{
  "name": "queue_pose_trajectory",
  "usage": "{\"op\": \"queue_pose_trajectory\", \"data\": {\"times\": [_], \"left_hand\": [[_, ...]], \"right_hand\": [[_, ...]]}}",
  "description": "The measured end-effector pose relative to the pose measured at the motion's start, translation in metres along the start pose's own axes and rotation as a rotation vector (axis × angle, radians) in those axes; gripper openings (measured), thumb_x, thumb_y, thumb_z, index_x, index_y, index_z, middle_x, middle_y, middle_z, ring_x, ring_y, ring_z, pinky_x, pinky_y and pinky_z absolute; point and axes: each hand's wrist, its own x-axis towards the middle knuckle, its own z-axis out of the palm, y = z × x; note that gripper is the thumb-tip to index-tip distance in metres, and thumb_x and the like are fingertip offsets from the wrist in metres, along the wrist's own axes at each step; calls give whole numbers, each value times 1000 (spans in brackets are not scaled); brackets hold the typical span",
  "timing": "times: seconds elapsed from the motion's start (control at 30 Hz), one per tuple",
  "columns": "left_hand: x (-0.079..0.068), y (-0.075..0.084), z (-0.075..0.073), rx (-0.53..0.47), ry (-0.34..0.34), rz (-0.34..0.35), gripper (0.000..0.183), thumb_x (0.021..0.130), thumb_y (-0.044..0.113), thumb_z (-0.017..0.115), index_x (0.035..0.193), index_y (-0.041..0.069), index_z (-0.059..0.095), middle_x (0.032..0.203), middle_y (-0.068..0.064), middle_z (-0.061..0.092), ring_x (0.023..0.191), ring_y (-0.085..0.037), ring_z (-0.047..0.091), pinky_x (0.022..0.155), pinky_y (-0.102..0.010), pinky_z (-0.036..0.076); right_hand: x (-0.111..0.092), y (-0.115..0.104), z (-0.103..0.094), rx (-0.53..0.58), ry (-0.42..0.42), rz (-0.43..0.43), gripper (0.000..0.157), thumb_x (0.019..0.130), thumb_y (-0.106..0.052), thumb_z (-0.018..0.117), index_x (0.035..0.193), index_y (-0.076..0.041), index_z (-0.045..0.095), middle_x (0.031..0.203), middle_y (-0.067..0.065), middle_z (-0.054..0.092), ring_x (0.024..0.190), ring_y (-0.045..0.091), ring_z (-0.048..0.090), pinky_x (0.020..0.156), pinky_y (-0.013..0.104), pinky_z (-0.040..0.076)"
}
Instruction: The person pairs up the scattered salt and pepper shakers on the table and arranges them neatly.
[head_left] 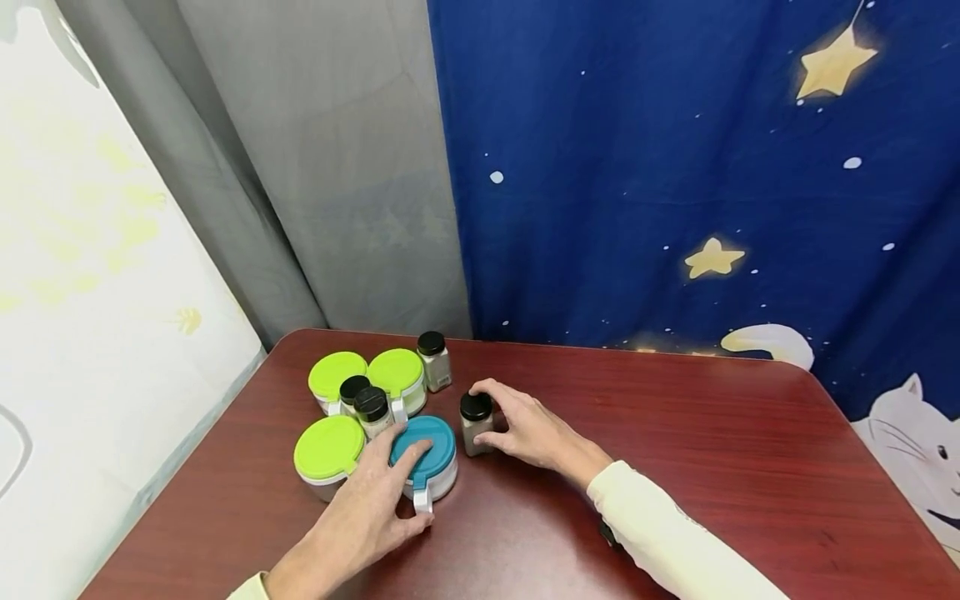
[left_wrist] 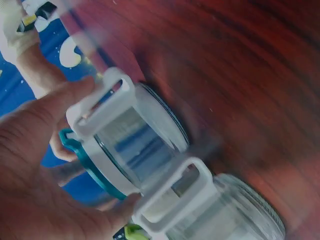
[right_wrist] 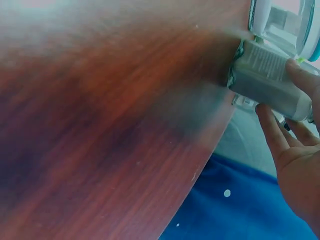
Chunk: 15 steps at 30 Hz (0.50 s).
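Observation:
A clear jar with a blue lid (head_left: 424, 443) and a white handle stands upright on the table. My left hand (head_left: 362, 507) spans it, fingers over the lid and thumb by the handle; the left wrist view shows this hand (left_wrist: 47, 165) close around the jar's lid side. To its right, my right hand (head_left: 534, 427) holds a black-capped spice jar (head_left: 476, 435) between thumb and fingers. In the right wrist view the spice jar (right_wrist: 265, 75) has grey-looking contents and a printed label. Its base appears at the table surface.
Lime-lidded jars (head_left: 328, 450) cluster left and behind, with two black-capped shakers (head_left: 372, 408) among them. Another black-capped shaker (head_left: 435, 365) stands near the back edge. The brown table (head_left: 675, 433) extends right; a blue curtain (head_left: 600, 183) hangs behind. A small dark item (head_left: 609, 533) shows beneath the right sleeve.

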Motion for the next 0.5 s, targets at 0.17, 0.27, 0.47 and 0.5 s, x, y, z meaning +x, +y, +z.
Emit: {"op": "queue_pose_trajectory", "data": {"times": [0.17, 0.27, 0.47, 0.5], "left_hand": [[1, -4, 2, -87, -70, -95, 102, 68, 38, 96, 153, 17, 43, 156, -21, 31, 136, -40, 41, 97, -54, 48], [8, -5, 1, -193, -113, -132, 106, 69, 33, 96, 156, 22, 37, 160, -21, 24, 137, -42, 39, 97, -56, 47], [22, -3, 1, -266, -105, -150, 105, 59, 25, 101, 149, 26, 47, 146, -14, 37, 121, -36, 49, 91, -52, 50], [23, -2, 2, -261, -97, -161, 106, 56, 26, 102, 147, 25, 48, 143, -13, 38, 120, -36, 50, 91, -51, 50]], "right_hand": [[-8, -6, 8, 111, -17, -26, 58, 85, -13, 85, 133, -17, 53, 118, -5, 60, 96, 13, 68, 84, 36, 56], [-10, -7, 12, 174, 11, -36, 60, 85, -8, 85, 135, -15, 53, 121, -3, 60, 96, 15, 68, 83, 34, 56], [-15, -9, 15, 306, 64, -16, 64, 83, 5, 82, 137, -13, 54, 126, 3, 60, 100, 15, 68, 84, 29, 55], [-18, -10, 15, 320, 67, -11, 64, 83, 6, 81, 137, -13, 54, 127, 3, 60, 100, 15, 68, 84, 29, 55]]}}
